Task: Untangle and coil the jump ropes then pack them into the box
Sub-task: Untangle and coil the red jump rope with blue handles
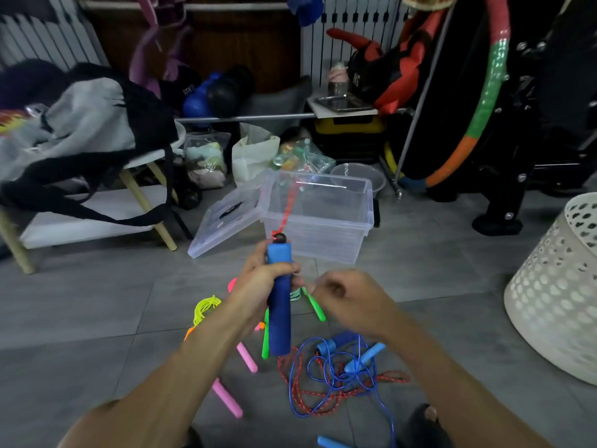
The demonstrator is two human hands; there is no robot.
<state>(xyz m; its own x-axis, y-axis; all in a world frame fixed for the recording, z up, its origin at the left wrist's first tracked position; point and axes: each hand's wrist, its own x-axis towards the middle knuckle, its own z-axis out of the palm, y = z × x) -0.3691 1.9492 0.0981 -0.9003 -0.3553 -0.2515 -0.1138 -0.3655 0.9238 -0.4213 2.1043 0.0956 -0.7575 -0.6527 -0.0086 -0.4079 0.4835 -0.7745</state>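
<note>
Above the grey floor (97, 302), the left hand (258, 286) grips a dark blue handle (279, 305) upright, its red rope (287, 208) blurred and stretching up toward the clear box (323, 218). The right hand (342, 295) is curled just beside it; whether it pinches the rope I cannot tell. This looks like the untangling step: the red rope is still knotted with a blue rope (326, 376) on the floor. Next, the red length likely needs drawing free before coiling. The box stands open and near, its lid (223, 221) leaning on its left side; a white basket (555, 286) bounds the right.
</note>
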